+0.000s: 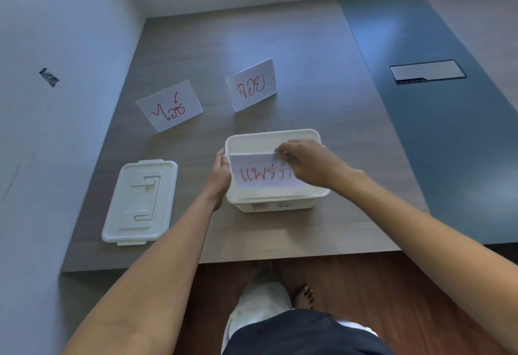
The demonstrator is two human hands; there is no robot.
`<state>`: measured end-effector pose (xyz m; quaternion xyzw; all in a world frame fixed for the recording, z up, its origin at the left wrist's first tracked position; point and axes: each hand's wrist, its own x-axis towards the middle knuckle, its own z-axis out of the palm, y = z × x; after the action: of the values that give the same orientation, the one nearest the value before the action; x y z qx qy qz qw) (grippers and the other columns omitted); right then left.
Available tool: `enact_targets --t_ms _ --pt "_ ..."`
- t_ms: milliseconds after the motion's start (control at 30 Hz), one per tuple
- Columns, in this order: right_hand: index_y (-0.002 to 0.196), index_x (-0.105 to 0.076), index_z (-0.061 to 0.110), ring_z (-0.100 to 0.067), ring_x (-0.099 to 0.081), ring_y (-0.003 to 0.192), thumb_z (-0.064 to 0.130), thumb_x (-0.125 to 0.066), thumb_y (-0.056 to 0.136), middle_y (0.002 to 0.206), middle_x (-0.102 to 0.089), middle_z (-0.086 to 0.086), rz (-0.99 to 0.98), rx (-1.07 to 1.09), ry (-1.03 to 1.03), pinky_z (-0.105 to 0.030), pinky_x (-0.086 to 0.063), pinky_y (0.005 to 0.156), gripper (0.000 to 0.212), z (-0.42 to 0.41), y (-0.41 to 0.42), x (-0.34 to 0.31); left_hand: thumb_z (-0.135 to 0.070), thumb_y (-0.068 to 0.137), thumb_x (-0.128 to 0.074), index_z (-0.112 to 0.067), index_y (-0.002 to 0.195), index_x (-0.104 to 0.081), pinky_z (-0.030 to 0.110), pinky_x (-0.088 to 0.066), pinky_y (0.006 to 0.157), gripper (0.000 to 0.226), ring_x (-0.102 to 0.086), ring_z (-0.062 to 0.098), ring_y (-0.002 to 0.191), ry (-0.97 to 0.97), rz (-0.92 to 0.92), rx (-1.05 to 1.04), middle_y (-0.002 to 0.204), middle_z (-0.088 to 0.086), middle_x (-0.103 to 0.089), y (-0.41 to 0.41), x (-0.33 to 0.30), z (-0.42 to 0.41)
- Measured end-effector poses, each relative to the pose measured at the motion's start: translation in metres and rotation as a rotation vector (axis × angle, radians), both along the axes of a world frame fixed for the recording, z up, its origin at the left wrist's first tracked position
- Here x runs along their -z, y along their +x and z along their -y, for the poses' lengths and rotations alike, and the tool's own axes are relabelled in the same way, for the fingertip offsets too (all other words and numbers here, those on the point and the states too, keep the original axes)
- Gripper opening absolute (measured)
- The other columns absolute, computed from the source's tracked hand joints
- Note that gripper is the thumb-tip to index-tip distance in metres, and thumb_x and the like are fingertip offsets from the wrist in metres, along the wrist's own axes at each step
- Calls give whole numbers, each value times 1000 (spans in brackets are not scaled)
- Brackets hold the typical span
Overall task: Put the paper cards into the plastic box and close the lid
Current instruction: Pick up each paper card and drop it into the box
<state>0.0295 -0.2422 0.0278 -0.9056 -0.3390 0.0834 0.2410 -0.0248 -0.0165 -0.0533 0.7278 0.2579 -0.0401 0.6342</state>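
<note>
On the brown wooden table (252,237), the left hand (220,176) is gripping the left wall of the open white plastic box (276,200), while the right hand (304,162) is pinching a white paper card with red writing (260,172) inside it. The white rectangular lid (140,200) is lying just left of the box. Beyond, two more folded white cards, the left card (170,105) and the right card (251,84), are standing upright.

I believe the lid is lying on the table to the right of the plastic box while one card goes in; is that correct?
Not quite: the head view shows the lid lying on the table to the left of the plastic box, not the right. One card is indeed going in.
</note>
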Motion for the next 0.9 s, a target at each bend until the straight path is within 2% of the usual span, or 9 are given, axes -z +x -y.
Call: enact_targets --t_ms 133,267,400,533,633,733,800,900 --pt "120 -66 9 -30 -62 107 14 -45 98 114 -69 -11 -146 -33 -81 -41 -50 89 32 2 -17 26 -36 108 -20 -32 144 -36 44 -44 107 40 -52 19 125 21 -12 -17 129 -3 -53 0 -2 2" --pt "114 -69 10 -30 -62 106 14 -44 95 113 -70 -10 -238 -59 -156 -40 -49 91 32 7 -29 44 -35 108 -20 -31 146 -36 40 -42 108 41 -50 17 126 33 -6 -25 133 -4 -53 0 0 2" --pt "111 -70 10 -29 -62 105 16 -42 94 114 -71 -9 -339 -56 -207 -38 -50 90 33 13 -30 51 -35 108 -20 -32 144 -39 34 -42 102 40 -51 15 123 41 -7 -45 134 -4 -54 1 0 4" --pt "113 -71 9 -26 -64 105 16 -43 96 115 -72 -7 -353 -43 -200 -33 -50 90 33 9 -17 48 -34 108 -19 -31 144 -38 30 -41 95 41 -51 14 117 40 -8 -37 132 -4 -54 0 -3 4" --pt "113 -70 9 -26 -65 104 16 -46 96 112 -72 -8 -264 -32 -123 -31 -48 89 30 2 1 46 -33 109 -19 -27 147 -37 28 -38 97 42 -49 13 120 59 2 -26 136 -4 -53 0 -1 3" --pt "113 -70 9 -27 -67 99 15 -49 95 112 -69 -7 -48 28 89 -38 -52 88 28 -10 25 44 -31 109 -20 -27 147 -36 26 -35 97 42 -48 12 121 72 3 -33 135 -6 -52 -1 -1 3" --pt "118 -68 12 -29 -67 105 20 -49 95 123 -67 -5 144 51 100 -41 -53 88 31 -20 47 42 -31 109 -19 -27 147 -35 25 -34 96 42 -47 11 122 63 6 -33 133 -8 -51 -1 -2 4" --pt "132 -59 8 -31 -59 123 21 -49 97 143 -55 -12 238 52 15 -44 -44 98 39 -35 86 42 -31 109 -19 -28 147 -35 27 -36 101 42 -47 9 125 64 19 -19 136 -9 -50 0 0 2"
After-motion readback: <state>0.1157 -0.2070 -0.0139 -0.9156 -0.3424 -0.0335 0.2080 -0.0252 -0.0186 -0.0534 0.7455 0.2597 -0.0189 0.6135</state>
